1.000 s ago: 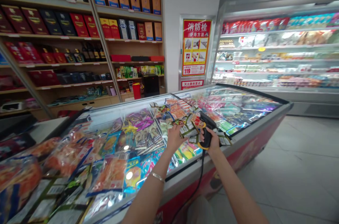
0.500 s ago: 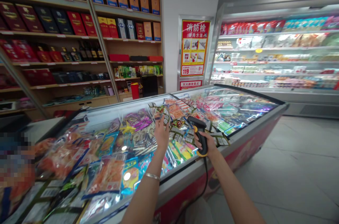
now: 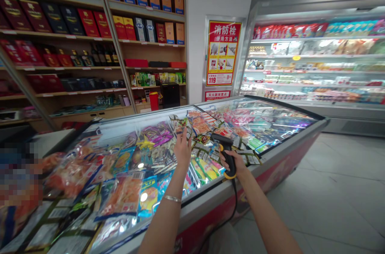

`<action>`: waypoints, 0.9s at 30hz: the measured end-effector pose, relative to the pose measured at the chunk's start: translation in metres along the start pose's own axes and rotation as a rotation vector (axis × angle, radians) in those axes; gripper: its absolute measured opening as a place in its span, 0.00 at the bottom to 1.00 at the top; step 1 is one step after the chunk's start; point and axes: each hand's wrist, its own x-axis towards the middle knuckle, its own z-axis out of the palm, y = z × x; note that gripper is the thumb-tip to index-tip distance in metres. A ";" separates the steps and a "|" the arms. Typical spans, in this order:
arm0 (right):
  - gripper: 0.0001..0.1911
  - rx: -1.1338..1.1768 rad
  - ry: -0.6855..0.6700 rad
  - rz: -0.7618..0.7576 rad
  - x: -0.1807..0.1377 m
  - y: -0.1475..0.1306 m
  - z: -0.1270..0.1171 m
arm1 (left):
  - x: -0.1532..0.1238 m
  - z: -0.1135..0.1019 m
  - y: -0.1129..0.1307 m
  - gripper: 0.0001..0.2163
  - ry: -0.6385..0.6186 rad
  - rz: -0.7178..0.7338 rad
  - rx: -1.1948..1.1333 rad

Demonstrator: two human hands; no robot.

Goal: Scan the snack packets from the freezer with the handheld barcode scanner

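Note:
In the head view, my right hand (image 3: 233,162) is wrapped round the grip of a black and yellow barcode scanner (image 3: 226,148), whose head points left over the freezer. Its dark cable (image 3: 235,202) hangs down past the freezer's front edge. My left hand (image 3: 182,149), a silver bangle on its wrist, reaches out over the goods with its fingers closed at the lower edge of a dark green and clear food packet (image 3: 179,122). The thumb side of that grip is partly hidden. Below both hands lie colourful packets (image 3: 204,169) under the rim.
The chest freezer (image 3: 207,194) holds several kinds of bagged food. Bags of orange-coloured food (image 3: 123,194) are piled at the left. Shelves of boxed bottles (image 3: 141,41) stand behind, beside a red fire-hydrant notice (image 3: 223,53). A lit display fridge (image 3: 313,57) is at the right, above tiled floor (image 3: 331,190).
The view has shifted slightly. Both hands stay in nearly the same place, the left at the packet and the right round the scanner.

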 end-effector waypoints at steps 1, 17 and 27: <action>0.12 -0.001 0.001 0.001 0.000 0.000 0.000 | 0.000 0.000 0.000 0.20 0.006 0.005 0.004; 0.13 0.001 0.021 -0.017 -0.001 0.000 0.004 | 0.000 0.001 -0.002 0.20 0.075 0.089 -0.015; 0.12 0.032 0.046 -0.073 0.001 -0.002 0.001 | 0.000 -0.002 -0.002 0.20 0.057 0.082 -0.020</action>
